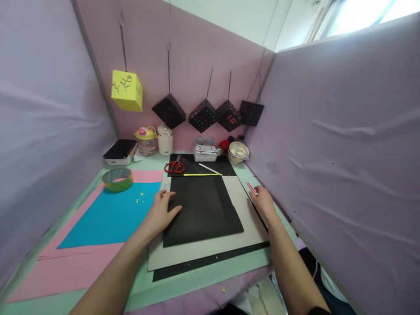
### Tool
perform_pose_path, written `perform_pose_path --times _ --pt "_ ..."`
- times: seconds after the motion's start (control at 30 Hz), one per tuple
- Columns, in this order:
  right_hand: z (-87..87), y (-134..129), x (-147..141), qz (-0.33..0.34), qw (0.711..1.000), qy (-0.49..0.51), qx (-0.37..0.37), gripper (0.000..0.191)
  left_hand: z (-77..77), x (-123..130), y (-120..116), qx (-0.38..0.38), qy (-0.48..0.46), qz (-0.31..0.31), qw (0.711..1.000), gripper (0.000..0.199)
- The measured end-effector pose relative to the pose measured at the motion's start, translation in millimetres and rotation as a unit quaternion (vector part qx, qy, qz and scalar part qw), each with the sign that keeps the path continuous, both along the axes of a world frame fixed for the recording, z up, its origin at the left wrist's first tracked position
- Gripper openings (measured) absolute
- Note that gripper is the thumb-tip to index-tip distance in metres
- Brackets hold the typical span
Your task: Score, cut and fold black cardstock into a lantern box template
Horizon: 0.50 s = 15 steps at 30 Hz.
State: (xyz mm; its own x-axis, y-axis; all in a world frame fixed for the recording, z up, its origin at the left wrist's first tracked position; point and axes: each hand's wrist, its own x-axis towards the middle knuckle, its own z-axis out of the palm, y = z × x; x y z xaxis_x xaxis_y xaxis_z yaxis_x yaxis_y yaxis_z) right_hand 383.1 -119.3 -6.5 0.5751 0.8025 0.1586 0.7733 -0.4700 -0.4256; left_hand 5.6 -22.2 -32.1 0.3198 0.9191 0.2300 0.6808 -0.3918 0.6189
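My left hand (163,211) lies with thumb and fingers spread over the left edge of a black paper sheet (200,210). That sheet rests on a larger pale grey board (252,214), with more black paper (210,258) showing beneath it. At the board's right side, my right hand (264,202) is closed around a slim pink-and-white tool (252,188); its exact kind is too small to make out. Beyond the black sheet lie red-handled scissors (175,166), a thin yellow strip (202,175) and a white stick-shaped item (209,168).
Left of the board, a roll of tape (118,186) sits on blue paper (108,218) and pink paper (75,271). A tub of markers (206,153), a white bottle (165,142) and a round container (238,151) stand behind. A yellow box (127,92) and several black ones hang above.
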Motion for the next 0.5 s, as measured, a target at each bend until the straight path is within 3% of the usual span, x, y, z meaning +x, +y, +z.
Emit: perform_pose_path --times 0.17,0.3,0.5 --pt "-14.0 -6 28 -0.018 0.998 -0.019 -0.055 0.024 -6.3 13 -24 0.023 0.014 0.008 1.000 0.053" --pt "-12.5 7 26 -0.009 0.998 -0.004 -0.063 0.016 -12.0 21 -37 0.044 -0.008 -0.004 0.999 0.050" --pt "-1.9 46 10 0.043 0.997 0.063 -0.013 0.022 -13.1 20 -40 0.054 -0.041 0.000 0.998 0.042"
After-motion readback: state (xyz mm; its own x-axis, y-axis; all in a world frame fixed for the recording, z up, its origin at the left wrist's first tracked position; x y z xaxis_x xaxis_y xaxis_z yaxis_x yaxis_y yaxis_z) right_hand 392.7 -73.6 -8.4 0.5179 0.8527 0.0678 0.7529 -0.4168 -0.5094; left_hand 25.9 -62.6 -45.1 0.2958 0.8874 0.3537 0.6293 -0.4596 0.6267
